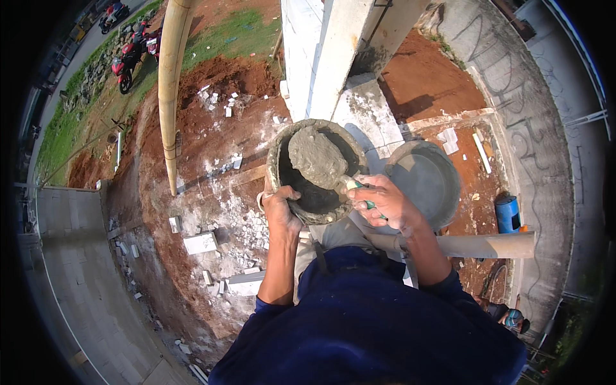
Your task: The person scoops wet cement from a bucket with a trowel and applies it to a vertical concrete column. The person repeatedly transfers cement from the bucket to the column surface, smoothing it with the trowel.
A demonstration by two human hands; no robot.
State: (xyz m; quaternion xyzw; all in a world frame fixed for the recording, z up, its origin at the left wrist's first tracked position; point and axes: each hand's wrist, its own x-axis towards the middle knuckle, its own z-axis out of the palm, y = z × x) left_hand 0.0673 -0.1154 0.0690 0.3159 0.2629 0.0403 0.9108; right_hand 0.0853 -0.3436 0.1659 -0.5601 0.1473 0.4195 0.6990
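While a mortar-crusted bucket [274, 162] is gripped by the left fingers [287, 193], a green-handled trowel [352, 184] heaped with lumpy grey mortar [317, 156] is clasped by the right fingers [372, 195].

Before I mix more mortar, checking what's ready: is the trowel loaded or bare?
Loaded: a thick grey mound of mortar sits on the trowel at the mouth of the bucket; the right hand grips the green handle.

Wore dark navy top [366, 321], sleeves [463, 301] ended above bare forearms [279, 263]; trousers [337, 235] pale beige; left hand [280, 206], right hand [383, 200] bare.
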